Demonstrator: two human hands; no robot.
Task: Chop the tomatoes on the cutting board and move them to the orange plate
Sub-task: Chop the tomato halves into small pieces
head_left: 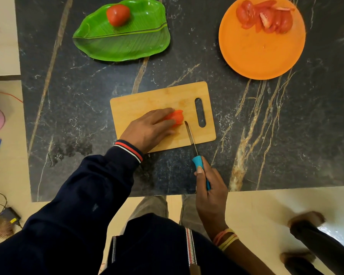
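A wooden cutting board (147, 100) lies in the middle of the dark marble table. On it sits a red tomato (177, 117), held down by my left hand (149, 129), whose fingers cover most of it. My right hand (209, 187) grips the blue handle of a knife (190, 134). The blade tip rests on the board just right of the tomato. The orange plate (260, 54) at the back right holds several tomato slices (265, 16). A whole tomato (118, 14) rests on the green leaf-shaped plate (123, 40) at the back left.
The table's near edge (127, 197) runs just below my right hand. Another person's feet (306, 219) stand on the floor at the lower right. A charger and cable (8, 215) lie on the floor at the left.
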